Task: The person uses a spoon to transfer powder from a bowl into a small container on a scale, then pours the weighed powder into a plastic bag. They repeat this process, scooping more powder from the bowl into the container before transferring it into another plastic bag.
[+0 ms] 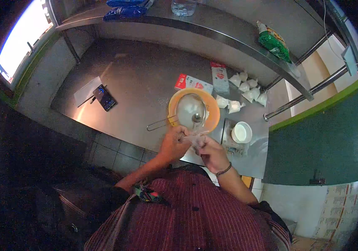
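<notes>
Two bare hands meet at the near edge of a steel worktop (137, 79), just in front of a round orange plastic bowl (213, 109). The left hand (173, 144) and the right hand (213, 154) are both curled in close, fingers pinched narrowly on a small clear plastic bag (195, 137) held between them; what the bag holds is too blurred to tell. A round wire-mesh sieve (190, 109) with a long thin handle rests on top of the orange bowl, its handle sticking out to the left, and a metal spoon (196, 118) lies in the mesh. Just right of the bowl stands a small white round cup (241, 132) on a dark tray. Beyond the bowl, on the far side, lie a red-and-white carton (191, 83), a tall white packet with a red top (220, 77) and a cluster of small white knotted pouches (246, 90). Well to the left on the worktop a dark mobile phone (104, 97) lies beside a white sheet of paper (87, 90). On the raised steel shelf (229, 33) at the far side sit blue packets (126, 10) and a green packet (274, 44). The right wrist wears a dark bracelet (224, 170).
</notes>
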{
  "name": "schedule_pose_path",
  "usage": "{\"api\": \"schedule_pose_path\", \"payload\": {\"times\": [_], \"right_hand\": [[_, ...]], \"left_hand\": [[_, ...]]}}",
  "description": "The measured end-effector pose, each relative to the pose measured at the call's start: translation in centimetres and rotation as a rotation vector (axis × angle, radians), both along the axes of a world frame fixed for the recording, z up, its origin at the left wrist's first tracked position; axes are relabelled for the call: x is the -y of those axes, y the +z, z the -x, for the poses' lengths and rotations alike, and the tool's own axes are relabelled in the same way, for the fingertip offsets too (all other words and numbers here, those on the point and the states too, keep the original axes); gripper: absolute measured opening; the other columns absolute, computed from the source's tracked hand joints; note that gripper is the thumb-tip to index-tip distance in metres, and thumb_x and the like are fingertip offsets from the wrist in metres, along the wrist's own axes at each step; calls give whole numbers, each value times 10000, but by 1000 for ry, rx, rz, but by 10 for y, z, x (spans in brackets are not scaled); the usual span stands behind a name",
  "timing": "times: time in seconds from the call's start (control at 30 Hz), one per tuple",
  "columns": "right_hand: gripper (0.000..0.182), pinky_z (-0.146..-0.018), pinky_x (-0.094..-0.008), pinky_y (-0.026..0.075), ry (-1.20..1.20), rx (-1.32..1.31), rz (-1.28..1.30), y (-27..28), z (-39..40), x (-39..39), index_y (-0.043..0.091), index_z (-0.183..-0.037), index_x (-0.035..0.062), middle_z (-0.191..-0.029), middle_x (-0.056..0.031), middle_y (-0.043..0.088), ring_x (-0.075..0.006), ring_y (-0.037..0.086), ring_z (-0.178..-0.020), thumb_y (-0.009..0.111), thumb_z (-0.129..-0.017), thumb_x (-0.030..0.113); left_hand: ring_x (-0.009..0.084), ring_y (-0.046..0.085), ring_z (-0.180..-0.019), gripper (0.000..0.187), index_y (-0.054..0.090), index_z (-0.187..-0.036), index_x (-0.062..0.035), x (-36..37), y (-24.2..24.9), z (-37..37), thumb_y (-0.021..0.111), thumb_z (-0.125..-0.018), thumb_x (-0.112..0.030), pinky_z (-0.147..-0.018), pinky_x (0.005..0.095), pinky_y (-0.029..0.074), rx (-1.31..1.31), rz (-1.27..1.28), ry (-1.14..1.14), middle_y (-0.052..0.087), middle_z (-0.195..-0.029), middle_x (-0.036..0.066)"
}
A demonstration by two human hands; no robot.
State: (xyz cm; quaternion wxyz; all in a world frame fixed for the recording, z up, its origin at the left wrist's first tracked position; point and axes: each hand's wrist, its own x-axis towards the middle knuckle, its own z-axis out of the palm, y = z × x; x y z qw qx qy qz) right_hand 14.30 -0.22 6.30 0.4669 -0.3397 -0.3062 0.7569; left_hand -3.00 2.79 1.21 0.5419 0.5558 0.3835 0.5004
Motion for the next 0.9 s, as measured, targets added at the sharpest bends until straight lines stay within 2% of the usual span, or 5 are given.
{"api": "schedule_pose_path", "payload": {"times": [0.13, 0.3, 0.37, 0.73, 0.9], "right_hand": [[289, -721, -273, 438, -113, 777, -462, 20, 18, 8, 505, -998, 78, -876, 15, 481, -139, 501, -762, 690, -786, 14], [352, -730, -319, 491, -452, 1181, -814, 12, 12, -9, 528, -1072, 41, -908, -68, 603, -189, 601, -812, 740, -791, 46], [319, -735, -395, 529, -571, 1218, -1069, 18, 4, -15, 587, -1015, 47, -917, -153, 634, -333, 639, -814, 732, -731, 71], [156, -763, -382, 558, -351, 1388, -980, 10, -19, -23, 735, -953, 101, -966, -104, 703, -254, 691, -866, 739, -804, 144], [129, -710, -356, 547, -199, 1141, -624, -2, -28, -17, 731, -933, 72, -940, -96, 717, -192, 685, -805, 707, -895, 194]], "left_hand": [[183, 559, -655, 242, 530, -927, -66, 1, 28, -5, 721, -780, -69, -595, 346, 458, -329, -170, 304, 571, -777, 85], [272, 549, -644, 189, 540, -919, -62, -5, 18, -13, 692, -808, -55, -605, 394, 458, -511, -428, 353, 542, -748, 122], [297, 551, -649, 173, 541, -912, -54, -4, 19, -13, 685, -816, -51, -610, 411, 461, -583, -645, 392, 534, -744, 130], [117, 552, -666, 232, 680, -1010, -33, 5, 57, 6, 585, -1011, -245, -614, 273, 478, 201, 525, -187, 620, -820, 8], [110, 512, -693, 264, 671, -1009, -54, 1, 13, 6, 572, -1015, -299, -640, 270, 444, 476, 611, -312, 594, -822, -7]]}}
